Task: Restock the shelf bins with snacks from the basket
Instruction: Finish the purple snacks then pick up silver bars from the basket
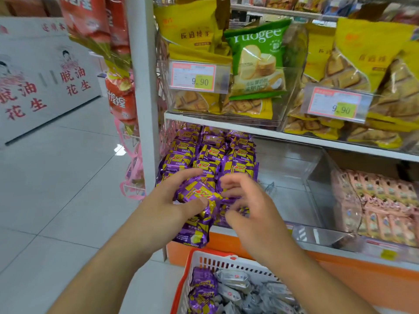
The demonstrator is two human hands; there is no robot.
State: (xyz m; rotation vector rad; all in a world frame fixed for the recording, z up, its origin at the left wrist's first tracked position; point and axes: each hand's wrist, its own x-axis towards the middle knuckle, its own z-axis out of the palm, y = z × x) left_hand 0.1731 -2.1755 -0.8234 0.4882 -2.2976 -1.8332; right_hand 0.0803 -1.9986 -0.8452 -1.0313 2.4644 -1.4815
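Observation:
Purple-and-yellow snack packs (210,152) fill the left bin of the lower shelf, heaped up to its front. My left hand (167,200) grips one purple pack (195,191) at the front of the heap, fingers over its top and thumb beneath. My right hand (251,205) is blurred just to the right of that pack, its fingers loosely curled and touching the heap. Whether it holds anything does not show. Below my arms stands the red-rimmed white basket (181,279), with more purple packs (203,284) and several silver-grey packs (233,282) inside.
A clear bin (288,168) beside the purple heap looks bare. Pink packs (381,200) fill the bin further right. The upper shelf carries yellow bags (192,30) and a green chip bag (256,57). A white upright (142,87) stands left, with tiled floor (56,177) beyond.

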